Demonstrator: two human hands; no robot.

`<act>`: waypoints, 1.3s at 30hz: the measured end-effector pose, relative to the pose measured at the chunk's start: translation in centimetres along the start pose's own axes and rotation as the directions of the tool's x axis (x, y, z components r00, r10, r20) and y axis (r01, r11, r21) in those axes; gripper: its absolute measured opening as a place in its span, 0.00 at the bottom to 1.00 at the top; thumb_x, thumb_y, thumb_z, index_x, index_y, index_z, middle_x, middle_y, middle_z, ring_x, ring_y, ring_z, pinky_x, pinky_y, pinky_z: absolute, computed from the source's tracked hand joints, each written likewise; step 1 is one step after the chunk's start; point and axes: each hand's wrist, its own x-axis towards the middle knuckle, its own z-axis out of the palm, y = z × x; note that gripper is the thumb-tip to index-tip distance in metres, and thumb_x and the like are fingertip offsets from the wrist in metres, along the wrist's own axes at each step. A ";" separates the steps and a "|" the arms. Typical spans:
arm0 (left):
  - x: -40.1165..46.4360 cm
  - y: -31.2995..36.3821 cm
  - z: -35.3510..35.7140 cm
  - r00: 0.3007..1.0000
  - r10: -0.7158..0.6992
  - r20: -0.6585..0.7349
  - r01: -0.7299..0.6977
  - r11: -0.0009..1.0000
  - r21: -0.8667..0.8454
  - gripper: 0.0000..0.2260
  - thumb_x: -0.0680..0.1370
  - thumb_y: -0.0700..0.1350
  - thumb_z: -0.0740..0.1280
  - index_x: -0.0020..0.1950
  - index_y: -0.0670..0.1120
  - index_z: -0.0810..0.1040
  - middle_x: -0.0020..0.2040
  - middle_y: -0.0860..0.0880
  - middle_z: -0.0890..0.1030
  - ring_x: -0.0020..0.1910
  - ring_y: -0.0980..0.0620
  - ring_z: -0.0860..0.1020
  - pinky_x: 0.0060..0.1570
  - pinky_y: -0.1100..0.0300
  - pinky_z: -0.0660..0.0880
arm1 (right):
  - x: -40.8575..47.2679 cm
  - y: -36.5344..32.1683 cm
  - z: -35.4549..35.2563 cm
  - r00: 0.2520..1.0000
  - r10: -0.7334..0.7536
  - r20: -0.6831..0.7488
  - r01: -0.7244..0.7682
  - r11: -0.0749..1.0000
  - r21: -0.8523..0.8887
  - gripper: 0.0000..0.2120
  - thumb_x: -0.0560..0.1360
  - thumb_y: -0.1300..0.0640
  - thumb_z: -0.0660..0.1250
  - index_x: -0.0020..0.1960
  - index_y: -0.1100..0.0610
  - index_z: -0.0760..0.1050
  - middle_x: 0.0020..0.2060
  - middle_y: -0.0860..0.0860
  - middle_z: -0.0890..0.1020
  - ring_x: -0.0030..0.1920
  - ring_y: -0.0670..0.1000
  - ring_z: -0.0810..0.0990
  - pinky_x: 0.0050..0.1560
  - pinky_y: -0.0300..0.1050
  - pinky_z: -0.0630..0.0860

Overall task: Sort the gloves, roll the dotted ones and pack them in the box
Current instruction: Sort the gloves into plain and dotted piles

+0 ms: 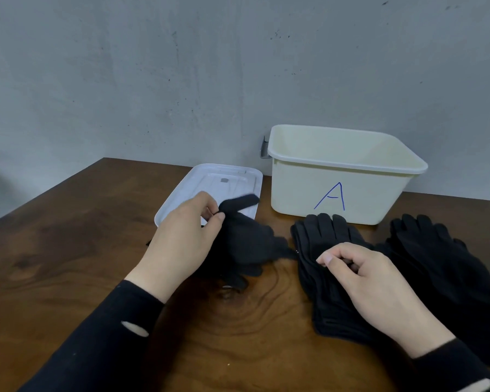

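Black sleeves come in low at both bottom corners, and over on the left side the left hand is pinching a black knitted glove between thumb and curled fingers, lifting one woolly finger of it up over the white rectangular plastic lid, which lies flat on the dark brown wooden table; that looks like a check of the fabric, picking it out of the loose heap to decide where it belongs. Moving across, the right hand rests on a flat stack of black smooth gloves, fingers loosely curled with nothing clearly held, probably steadying that pile. Further right sits a second pile of black gloves, just beside the first, so sorting seems well under way. Behind both piles stands the cream plastic box marked with a blue A, open, with nothing showing inside. No dots can be made out on any glove; all read as plain dark fabric, soft and floppy.
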 end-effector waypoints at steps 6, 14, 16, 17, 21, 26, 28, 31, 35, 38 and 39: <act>-0.9 2.0 0.1 0.995 -0.099 0.018 0.095 0.855 -0.509 0.04 0.79 0.50 0.67 0.46 0.52 0.75 0.36 0.40 0.82 0.35 0.42 0.79 0.36 0.48 0.74 | -0.6 -2.0 -0.5 0.931 -0.304 -0.205 0.274 0.948 -0.160 0.09 0.79 0.45 0.65 0.54 0.47 0.81 0.46 0.37 0.80 0.51 0.40 0.78 0.49 0.34 0.73; -4.2 5.2 3.8 0.976 -0.008 0.219 0.178 0.611 -0.772 0.10 0.81 0.42 0.64 0.55 0.57 0.78 0.45 0.46 0.84 0.48 0.48 0.83 0.57 0.50 0.78 | -2.3 -5.1 3.3 0.959 -0.249 0.137 0.271 0.946 -0.177 0.43 0.76 0.37 0.66 0.80 0.37 0.42 0.68 0.25 0.57 0.67 0.23 0.54 0.66 0.24 0.58; -4.7 5.9 4.4 0.980 0.046 0.194 0.125 0.614 -0.779 0.11 0.82 0.41 0.62 0.57 0.56 0.79 0.46 0.47 0.84 0.49 0.49 0.83 0.57 0.49 0.79 | -2.2 -4.6 3.2 0.964 -0.265 -0.010 0.261 0.954 -0.150 0.35 0.80 0.45 0.65 0.80 0.38 0.49 0.69 0.30 0.66 0.67 0.31 0.66 0.65 0.30 0.69; -4.8 6.0 4.5 0.984 0.060 0.167 0.095 0.620 -0.779 0.11 0.82 0.41 0.62 0.57 0.56 0.79 0.46 0.47 0.84 0.49 0.49 0.83 0.57 0.49 0.79 | -2.0 -4.5 3.1 0.964 -0.256 -0.073 0.245 0.961 -0.129 0.30 0.81 0.49 0.63 0.79 0.39 0.55 0.68 0.33 0.71 0.65 0.35 0.70 0.64 0.32 0.71; -4.9 6.2 5.2 0.991 0.129 0.032 -0.062 0.662 -0.747 0.09 0.82 0.50 0.60 0.60 0.54 0.76 0.47 0.47 0.85 0.48 0.48 0.83 0.53 0.48 0.79 | -1.9 -4.1 2.3 0.980 -0.127 -0.156 0.134 0.990 0.036 0.17 0.84 0.54 0.59 0.70 0.41 0.73 0.51 0.38 0.83 0.43 0.38 0.82 0.46 0.30 0.78; -4.8 5.2 5.4 0.985 0.169 -0.029 -0.151 0.777 -0.611 0.08 0.81 0.53 0.60 0.59 0.58 0.74 0.46 0.52 0.84 0.47 0.53 0.82 0.50 0.55 0.77 | -1.6 -4.6 -1.2 0.956 0.054 -0.289 0.041 0.949 0.312 0.08 0.83 0.54 0.61 0.54 0.51 0.79 0.43 0.47 0.83 0.29 0.49 0.84 0.37 0.46 0.81; -4.5 4.6 5.4 0.987 0.160 0.012 -0.130 0.842 -0.523 0.08 0.80 0.54 0.61 0.59 0.62 0.73 0.46 0.57 0.83 0.47 0.57 0.80 0.51 0.58 0.75 | -1.4 -4.8 -3.9 0.937 0.129 -0.325 0.028 0.899 0.438 0.07 0.82 0.57 0.64 0.50 0.53 0.80 0.46 0.48 0.85 0.32 0.52 0.85 0.36 0.49 0.82; -3.9 3.9 5.5 0.989 0.131 0.070 -0.100 0.935 -0.339 0.09 0.80 0.54 0.62 0.59 0.63 0.72 0.47 0.63 0.80 0.49 0.64 0.77 0.49 0.66 0.75 | -1.3 -5.1 -8.3 0.929 0.139 -0.342 0.052 0.868 0.494 0.08 0.80 0.61 0.66 0.47 0.54 0.84 0.46 0.48 0.88 0.39 0.51 0.86 0.37 0.46 0.84; -3.6 3.7 5.7 0.991 0.086 0.101 -0.055 0.958 -0.281 0.08 0.80 0.54 0.62 0.59 0.62 0.73 0.51 0.64 0.78 0.51 0.64 0.76 0.47 0.70 0.72 | -0.8 -5.5 -14.3 0.962 0.074 -0.263 -0.001 0.964 0.264 0.10 0.81 0.54 0.66 0.47 0.54 0.85 0.43 0.48 0.88 0.39 0.52 0.87 0.39 0.45 0.84; -3.7 3.5 5.9 0.991 0.073 0.115 -0.038 0.957 -0.289 0.07 0.80 0.54 0.62 0.58 0.61 0.75 0.50 0.62 0.79 0.51 0.63 0.77 0.48 0.67 0.73 | 0.2 -5.7 -17.6 0.982 0.064 -0.180 -0.057 0.997 0.047 0.12 0.80 0.48 0.66 0.44 0.52 0.85 0.40 0.48 0.88 0.38 0.57 0.87 0.44 0.53 0.83; -3.7 3.4 5.9 0.991 0.073 0.112 -0.037 0.955 -0.294 0.07 0.80 0.54 0.62 0.57 0.61 0.75 0.50 0.62 0.79 0.51 0.62 0.77 0.49 0.66 0.74 | 0.5 -5.8 -18.3 0.982 0.077 -0.171 -0.080 0.997 -0.008 0.13 0.80 0.48 0.67 0.43 0.52 0.85 0.39 0.48 0.87 0.37 0.57 0.87 0.43 0.52 0.82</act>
